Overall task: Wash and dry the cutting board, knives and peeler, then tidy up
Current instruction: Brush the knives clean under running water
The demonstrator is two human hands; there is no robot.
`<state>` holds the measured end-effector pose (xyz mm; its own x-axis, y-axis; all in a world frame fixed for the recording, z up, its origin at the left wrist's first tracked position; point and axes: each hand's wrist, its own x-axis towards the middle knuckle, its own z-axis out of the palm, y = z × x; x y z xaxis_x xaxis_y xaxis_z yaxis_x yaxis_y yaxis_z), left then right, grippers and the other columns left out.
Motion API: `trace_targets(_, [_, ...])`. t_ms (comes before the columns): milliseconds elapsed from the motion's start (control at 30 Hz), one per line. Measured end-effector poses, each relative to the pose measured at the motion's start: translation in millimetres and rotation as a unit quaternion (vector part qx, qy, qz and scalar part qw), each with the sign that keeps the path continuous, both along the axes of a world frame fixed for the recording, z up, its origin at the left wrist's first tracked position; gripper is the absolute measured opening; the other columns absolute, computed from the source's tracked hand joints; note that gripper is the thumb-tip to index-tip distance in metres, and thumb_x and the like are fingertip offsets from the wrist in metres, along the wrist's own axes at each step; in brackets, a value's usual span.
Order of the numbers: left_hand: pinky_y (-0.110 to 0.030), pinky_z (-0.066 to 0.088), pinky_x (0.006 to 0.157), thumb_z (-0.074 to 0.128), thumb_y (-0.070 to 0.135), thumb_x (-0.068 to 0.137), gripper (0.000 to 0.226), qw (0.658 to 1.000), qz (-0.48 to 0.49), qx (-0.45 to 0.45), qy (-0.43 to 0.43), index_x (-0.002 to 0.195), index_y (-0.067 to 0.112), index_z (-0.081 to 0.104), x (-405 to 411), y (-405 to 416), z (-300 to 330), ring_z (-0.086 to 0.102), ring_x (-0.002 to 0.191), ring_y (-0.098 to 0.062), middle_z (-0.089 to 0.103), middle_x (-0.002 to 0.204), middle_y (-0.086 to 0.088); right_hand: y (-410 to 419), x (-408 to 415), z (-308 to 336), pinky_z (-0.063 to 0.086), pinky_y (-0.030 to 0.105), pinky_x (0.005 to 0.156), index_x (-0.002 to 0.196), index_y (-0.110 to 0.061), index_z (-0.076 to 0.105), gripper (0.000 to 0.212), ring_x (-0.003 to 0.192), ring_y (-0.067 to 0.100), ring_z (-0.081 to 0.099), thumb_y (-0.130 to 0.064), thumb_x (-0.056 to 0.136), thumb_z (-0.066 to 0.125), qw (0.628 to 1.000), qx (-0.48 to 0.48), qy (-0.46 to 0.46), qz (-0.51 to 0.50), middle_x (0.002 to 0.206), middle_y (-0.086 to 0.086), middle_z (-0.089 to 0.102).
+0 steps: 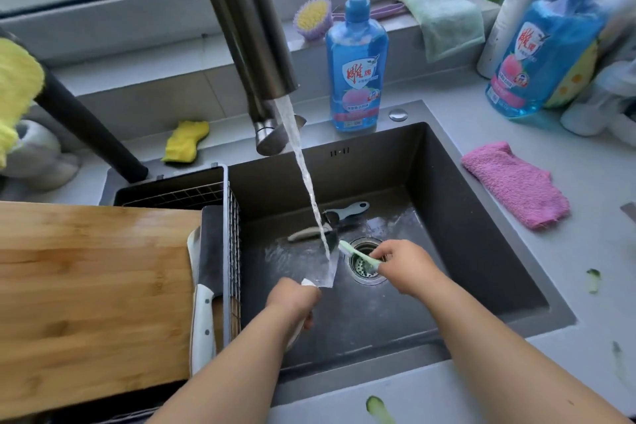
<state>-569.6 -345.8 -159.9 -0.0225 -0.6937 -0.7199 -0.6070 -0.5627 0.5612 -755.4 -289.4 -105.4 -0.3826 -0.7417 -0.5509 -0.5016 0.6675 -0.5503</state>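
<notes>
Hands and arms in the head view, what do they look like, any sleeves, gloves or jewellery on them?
Both forearms are bare up to the bottom edge of the picture, with no sleeves in view. The left hand and right hand wear no gloves, and no rings, watch or bracelets show on the visible parts. Nail details are too small to tell.

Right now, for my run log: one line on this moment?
left hand: grips knife | right hand: brush | water running | sink
</notes>
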Motion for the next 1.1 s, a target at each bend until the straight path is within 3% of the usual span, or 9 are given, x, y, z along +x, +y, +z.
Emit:
trace_targets(200, [-0.03,0.036,0.048,0.06,0.006,0.07,0.025,0.998,-0.059,-0.026,0.01,0.088,0.005,0.045,5,8,29,0.043,0.045,-0.022,0.052,0.065,-0.016,20,22,10,0.051,0.026,0.054,0.104,-0.031,0.071,0.025,0.056,0.011,0.051,-0.018,0.088,0.056,0.995,0.01,-0.048,0.087,0.067,-0.011,0.052])
trace_targets(300, [-0.026,0.037,0.045,0.062,0.009,0.072,0.027,0.996,-0.079,-0.044,0.008,0.091,0.006,0.044,6,7,38,0.046,0.045,-0.022,0.056,0.068,-0.017,22,24,8,0.037,0.014,0.043,0.108,-0.029,0.071,0.029,0.053,0.001,0.044,-0.015,0.09,0.053,0.998,-0.027,-0.023,0.06,0.067,-0.013,0.049])
trace_targets(400, [-0.026,0.04,0.044,0.063,0.013,0.072,0.029,0.992,-0.115,-0.058,-0.008,0.093,0.006,0.045,9,6,46,0.05,0.043,-0.024,0.06,0.067,-0.016,25,18,9,0.03,0.015,0.039,0.109,-0.027,0.072,0.027,0.051,0.006,0.044,-0.016,0.09,0.055,0.997,-0.051,0.044,0.022,0.071,-0.007,0.052])
trace_targets(567, [-0.027,0.042,0.045,0.062,0.011,0.074,0.027,0.988,-0.145,-0.054,-0.017,0.093,0.007,0.044,10,8,53,0.053,0.042,-0.023,0.062,0.069,-0.015,31,26,19,0.032,0.013,0.045,0.106,-0.025,0.072,0.023,0.053,0.0,0.041,-0.015,0.089,0.06,0.996,-0.042,-0.027,0.071,0.064,-0.014,0.046])
trace_targets(767, [-0.028,0.041,0.046,0.067,0.013,0.078,0.027,0.988,-0.141,-0.069,-0.006,0.087,0.01,0.042,9,10,60,0.052,0.043,-0.022,0.063,0.07,-0.015,24,15,26,0.048,0.026,0.064,0.109,-0.021,0.071,0.02,0.075,0.014,0.055,-0.02,0.091,0.061,0.994,-0.071,0.074,0.04,0.082,-0.009,0.049])
trace_targets(933, [-0.029,0.044,0.047,0.069,0.015,0.079,0.029,0.988,-0.131,-0.08,0.008,0.084,0.012,0.04,10,9,61,0.055,0.047,-0.023,0.066,0.076,-0.018,30,36,28,0.03,0.008,0.04,0.108,-0.022,0.072,0.019,0.052,0.004,0.041,-0.022,0.091,0.063,0.994,-0.092,-0.005,0.056,0.06,-0.013,0.046])
trace_targets(1100, [-0.029,0.047,0.049,0.07,0.018,0.081,0.028,0.988,-0.137,-0.071,0.001,0.09,0.01,0.045,13,10,65,0.058,0.051,-0.023,0.068,0.082,-0.019,29,29,35,0.036,0.017,0.047,0.106,-0.023,0.071,0.019,0.054,0.005,0.043,-0.02,0.09,0.062,0.996,-0.046,-0.008,0.073,0.064,-0.011,0.048])
